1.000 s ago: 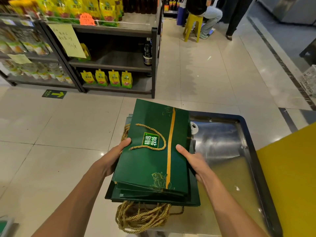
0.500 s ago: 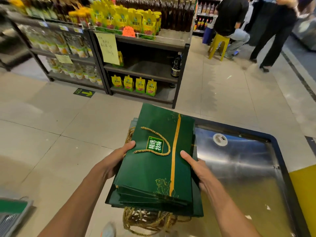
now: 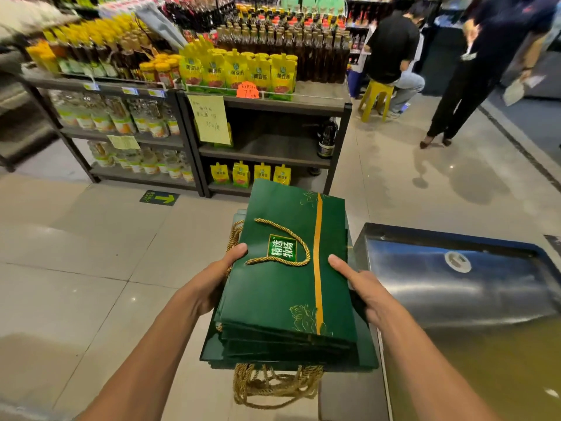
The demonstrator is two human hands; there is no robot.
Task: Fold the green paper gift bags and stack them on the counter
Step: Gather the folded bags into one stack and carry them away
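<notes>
Grip: left hand and right hand clasp opposite edges of green bag stack.

Glossy green paper bags, twisted gold cord handles; shiny metal counter.

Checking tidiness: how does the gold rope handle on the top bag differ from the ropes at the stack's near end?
The top handle lies flat on the top bag, one neat loop round its label; the near-end ropes hang off the stack, tangled. The top handle is one cord; the near-end ropes are several. Both are twisted gold cord.
</notes>
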